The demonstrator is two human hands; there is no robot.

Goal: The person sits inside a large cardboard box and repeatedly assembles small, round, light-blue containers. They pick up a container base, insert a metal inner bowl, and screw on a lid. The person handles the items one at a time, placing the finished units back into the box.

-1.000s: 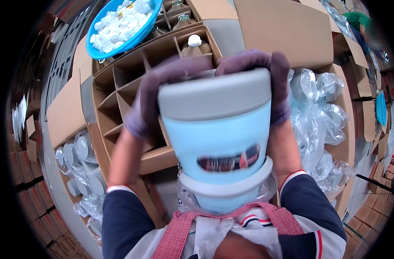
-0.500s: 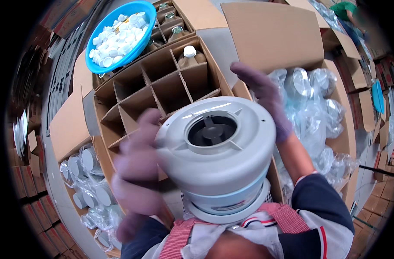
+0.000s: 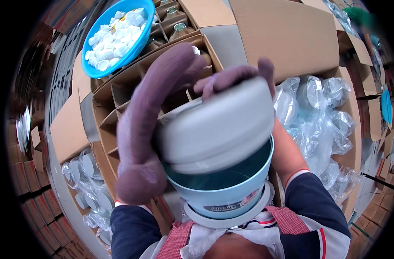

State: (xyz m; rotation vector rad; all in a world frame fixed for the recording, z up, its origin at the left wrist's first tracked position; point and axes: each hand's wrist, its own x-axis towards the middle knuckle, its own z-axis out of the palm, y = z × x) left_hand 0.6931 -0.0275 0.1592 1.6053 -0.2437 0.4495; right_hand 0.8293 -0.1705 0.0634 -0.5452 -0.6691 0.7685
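A grey round lid (image 3: 218,129) is tilted up off a light-blue round tub (image 3: 223,196), its surface smeared by motion. Into the tub's dark green-blue inside I can see below the lid's near edge. My left hand (image 3: 138,129), in a purple glove, presses along the lid's left side with long fingers reaching forward. Over the lid's far edge curl the gloved fingers of my right hand (image 3: 236,80), which grips it from the right. The tub stands close against my body, on a grey ring base (image 3: 227,222).
Beyond the lid is a divided cardboard box (image 3: 104,101) with a white-capped bottle. A blue basin (image 3: 147,30) of white caps rests on another box of glass bottles at far left. Plastic-wrapped cylinders (image 3: 311,108) fill the right carton; more wrapped pieces (image 3: 91,164) lie left.
The lid has come up off the tub and tipped, uncovering its inside. My left hand has swung forward along the lid; my right has moved inward onto its far edge.
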